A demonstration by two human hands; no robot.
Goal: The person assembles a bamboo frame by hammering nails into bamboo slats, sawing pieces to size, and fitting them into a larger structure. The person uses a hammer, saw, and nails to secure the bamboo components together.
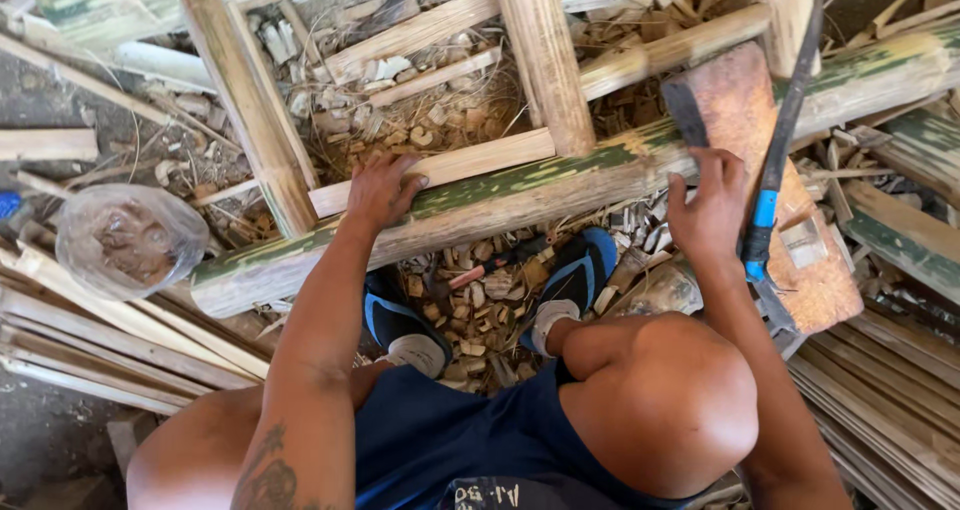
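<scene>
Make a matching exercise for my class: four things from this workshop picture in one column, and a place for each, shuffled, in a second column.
1. left hand
2. right hand
3. plastic bag
4. hammer

A. lying on the wooden block
B. far left, on the slats
C. on the green bamboo pole, near its middle
D. at the pole, beside the wooden block

Pairs: 1-C, 2-D, 3-B, 4-A
</scene>
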